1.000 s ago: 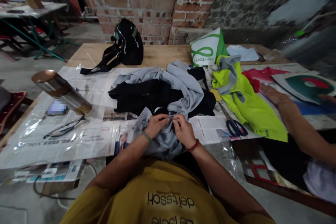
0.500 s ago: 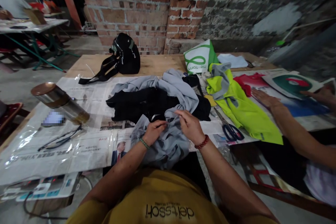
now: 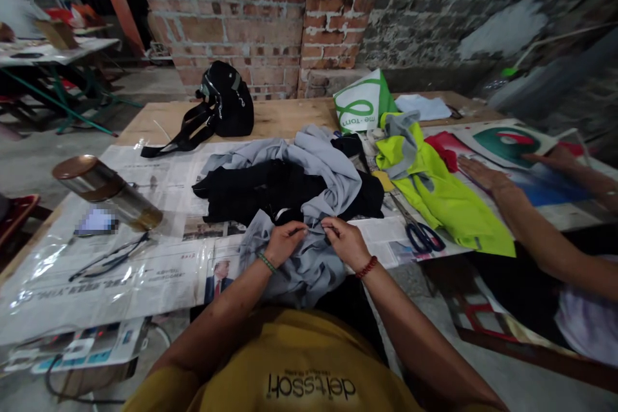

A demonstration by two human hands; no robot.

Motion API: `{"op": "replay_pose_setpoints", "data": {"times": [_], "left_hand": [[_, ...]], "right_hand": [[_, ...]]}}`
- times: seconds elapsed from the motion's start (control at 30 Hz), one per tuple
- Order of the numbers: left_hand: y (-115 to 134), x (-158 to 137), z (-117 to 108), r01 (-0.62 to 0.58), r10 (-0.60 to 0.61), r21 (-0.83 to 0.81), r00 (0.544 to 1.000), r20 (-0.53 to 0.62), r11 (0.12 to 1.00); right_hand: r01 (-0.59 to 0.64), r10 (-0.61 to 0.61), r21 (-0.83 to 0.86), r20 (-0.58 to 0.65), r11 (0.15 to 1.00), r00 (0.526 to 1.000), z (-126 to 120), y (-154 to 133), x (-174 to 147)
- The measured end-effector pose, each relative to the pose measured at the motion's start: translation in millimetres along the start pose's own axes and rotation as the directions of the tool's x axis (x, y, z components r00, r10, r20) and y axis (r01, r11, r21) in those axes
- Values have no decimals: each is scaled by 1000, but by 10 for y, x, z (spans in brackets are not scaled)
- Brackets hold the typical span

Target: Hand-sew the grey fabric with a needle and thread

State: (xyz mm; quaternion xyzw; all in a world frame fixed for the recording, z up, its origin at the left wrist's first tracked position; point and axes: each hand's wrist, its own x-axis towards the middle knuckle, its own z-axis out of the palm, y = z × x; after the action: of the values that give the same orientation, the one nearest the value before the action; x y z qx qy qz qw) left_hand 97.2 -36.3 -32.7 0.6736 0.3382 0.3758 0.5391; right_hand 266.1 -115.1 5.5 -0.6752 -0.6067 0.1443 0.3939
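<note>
Over a rumpled grey garment at the table's front edge, both hands come together in a pinch. My left hand, with a green beaded bracelet, has thumb and forefinger pressed on one end of what looks like a thin pale thread. My right hand, wearing a red bracelet, pinches its other end. Whether a needle is there is too small to tell. Just beyond the hands, black cloth lies bunched with more grey fabric. To the right rest dark-handled scissors.
At left stand a steel flask, a phone and glasses. A black bag and a green-white bag sit behind. Right are a yellow-green vest and a co-worker's hands beside a green oval print.
My right hand has dropped slightly, its fingertips now nearly level with the left's. The co-worker's far hand and the green oval print have shifted left. The view has turned a little.
</note>
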Motion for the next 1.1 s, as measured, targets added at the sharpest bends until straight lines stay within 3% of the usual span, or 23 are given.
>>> {"op": "replay_pose_setpoints", "data": {"times": [0.07,0.23,0.47,0.6,0.7,0.83,0.97,1.1], "left_hand": [[4,-13,-8,-22,22,-3,999,23,1000],[36,-36,-33,-83,87,-60,994,61,995],[1,-14,-37,-288,288,-22,957,26,957],[-14,-32,-13,-342,343,31,939,-10,939],[9,-48,-20,-342,342,30,940,-2,939],[62,-49,-47,-312,311,20,950,22,950],[99,-57,-44,-261,260,37,965,35,965],[114,-75,-36,-151,143,97,986,90,984]], "right_hand": [[-33,32,73,15,997,999,14,-66,44],[-269,245,192,140,944,959,35,-178,154],[-131,114,133,128,982,985,11,-231,172],[-293,229,215,277,932,933,-3,-291,217],[-393,293,300,329,869,898,2,-311,236],[-431,347,316,288,845,892,28,-291,230],[-417,345,383,246,824,906,62,-242,219],[-373,318,348,207,860,925,72,-206,192]]}}
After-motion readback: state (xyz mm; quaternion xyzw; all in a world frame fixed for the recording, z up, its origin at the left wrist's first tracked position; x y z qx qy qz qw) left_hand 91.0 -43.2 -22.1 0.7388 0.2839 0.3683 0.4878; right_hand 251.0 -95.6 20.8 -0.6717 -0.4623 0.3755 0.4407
